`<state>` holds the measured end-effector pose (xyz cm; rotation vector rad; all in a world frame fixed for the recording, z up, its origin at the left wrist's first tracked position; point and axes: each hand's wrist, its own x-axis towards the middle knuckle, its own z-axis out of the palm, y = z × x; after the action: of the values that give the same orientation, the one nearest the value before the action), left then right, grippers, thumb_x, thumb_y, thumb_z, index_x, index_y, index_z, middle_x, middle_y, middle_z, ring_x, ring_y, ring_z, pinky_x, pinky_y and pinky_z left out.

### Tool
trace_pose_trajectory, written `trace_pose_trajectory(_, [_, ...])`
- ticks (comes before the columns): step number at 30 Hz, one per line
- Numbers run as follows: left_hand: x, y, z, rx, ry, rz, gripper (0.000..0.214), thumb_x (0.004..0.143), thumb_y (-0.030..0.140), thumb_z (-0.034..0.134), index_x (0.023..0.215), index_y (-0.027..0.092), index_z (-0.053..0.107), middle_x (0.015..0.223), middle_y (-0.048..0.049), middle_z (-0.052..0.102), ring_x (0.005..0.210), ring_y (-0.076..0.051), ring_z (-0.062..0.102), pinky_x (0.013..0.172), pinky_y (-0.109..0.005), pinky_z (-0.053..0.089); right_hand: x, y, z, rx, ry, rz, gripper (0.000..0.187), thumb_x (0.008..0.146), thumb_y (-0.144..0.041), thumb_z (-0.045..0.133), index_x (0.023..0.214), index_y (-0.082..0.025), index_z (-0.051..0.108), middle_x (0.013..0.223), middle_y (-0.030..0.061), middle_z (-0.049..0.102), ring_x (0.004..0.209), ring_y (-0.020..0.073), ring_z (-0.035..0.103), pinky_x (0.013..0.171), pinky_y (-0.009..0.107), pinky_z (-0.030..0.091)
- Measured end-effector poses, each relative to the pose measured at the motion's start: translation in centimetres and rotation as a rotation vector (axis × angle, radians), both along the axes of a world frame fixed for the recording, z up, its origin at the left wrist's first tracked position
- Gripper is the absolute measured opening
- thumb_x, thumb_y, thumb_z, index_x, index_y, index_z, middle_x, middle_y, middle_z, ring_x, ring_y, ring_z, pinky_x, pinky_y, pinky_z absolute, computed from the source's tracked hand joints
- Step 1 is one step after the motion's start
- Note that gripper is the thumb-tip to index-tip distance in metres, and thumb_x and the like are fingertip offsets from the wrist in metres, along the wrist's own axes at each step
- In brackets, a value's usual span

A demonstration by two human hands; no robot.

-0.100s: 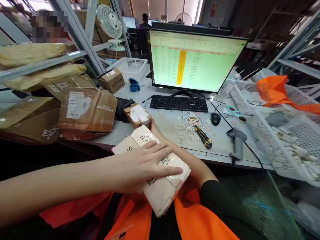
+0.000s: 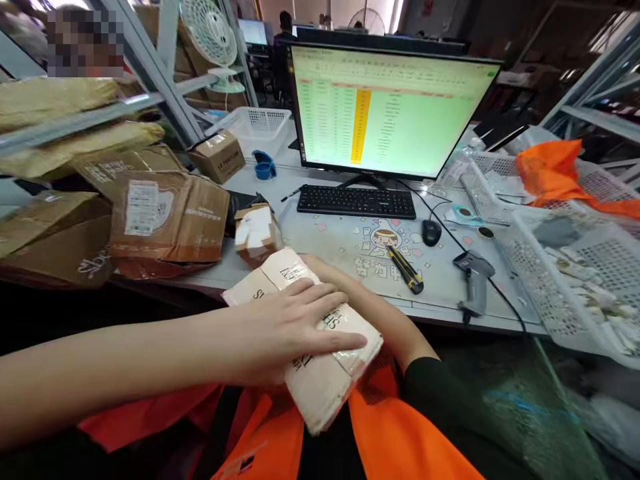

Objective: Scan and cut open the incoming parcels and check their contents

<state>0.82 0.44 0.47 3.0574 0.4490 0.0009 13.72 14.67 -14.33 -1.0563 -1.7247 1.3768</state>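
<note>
A worn white cardboard box (image 2: 320, 393) with black lettering lies tilted over my lap at the desk's front edge. My left hand (image 2: 310, 320) grips it from above, its fingers across the printed face and its thumb along the near side. Behind this box my right forearm reaches leftward over the desk edge. My right hand (image 2: 307, 261) is almost wholly hidden there, so its fingers do not show. Just beyond it a small brown box (image 2: 257, 233) with a white label stands on the desk. I cannot tell whether my right hand touches it.
Larger brown cartons (image 2: 170, 213) crowd the left. A monitor (image 2: 390, 113), keyboard (image 2: 355, 201) and mouse (image 2: 431, 233) stand ahead. A yellow-black utility knife (image 2: 405, 270) and a barcode scanner (image 2: 475, 280) lie on the desk mat. White baskets (image 2: 565, 327) line the right.
The small labelled box has turned and shifted slightly left and nearer, and my right hand has drawn back behind the white box. The camera view has shifted a little.
</note>
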Motion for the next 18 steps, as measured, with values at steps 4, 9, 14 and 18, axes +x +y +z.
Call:
trace_pose_trajectory(4, [1.4,2.1,0.0,0.047,-0.05,-0.1,0.087,0.078,0.02,0.081,0.156,0.044,0.051,0.157,-0.0113,0.057,0.144,-0.038,0.053,0.116,-0.048,0.041,10.7,-2.2,-0.4,0.063,0.012,-0.299,0.041,0.101,-0.054,0.058,0.12,-0.022,0.075,0.133,0.007,0.074,0.134,0.0287,0.062,0.125,0.05,0.041])
trace_pose_trajectory(9, [3.4,8.3,-2.6,0.095,0.038,-0.145,0.084,0.082,0.011,0.072,0.158,0.041,0.051,0.163,-0.0157,0.052,0.15,-0.04,0.049,0.118,-0.054,0.041,29.2,-11.8,-1.7,0.463,-0.346,-1.129,0.051,0.098,-0.054,0.053,0.126,-0.016,0.073,0.131,0.0175,0.073,0.127,0.033,0.066,0.119,0.056,0.046])
trace_pose_trajectory(14, [2.9,12.1,-5.1,-0.035,0.016,-0.136,0.08,0.087,0.007,0.059,0.159,0.042,0.05,0.172,-0.0085,0.041,0.159,-0.034,0.039,0.127,-0.055,0.034,38.8,-16.2,-3.4,0.092,-0.933,-1.316,0.066,0.091,-0.052,0.063,0.138,-0.006,0.065,0.133,0.0272,0.068,0.134,0.0428,0.06,0.119,0.062,0.044])
trace_pose_trajectory(18, [-0.9,13.3,-5.4,-0.168,-0.018,0.017,0.059,0.098,0.017,0.045,0.145,0.046,0.064,0.168,0.0048,0.048,0.161,-0.027,0.038,0.135,-0.058,0.021,40.7,-13.3,-4.4,-0.188,-0.943,-1.112,0.073,0.085,-0.061,0.069,0.138,-0.01,0.066,0.119,0.0214,0.074,0.119,0.0404,0.069,0.107,0.052,0.052])
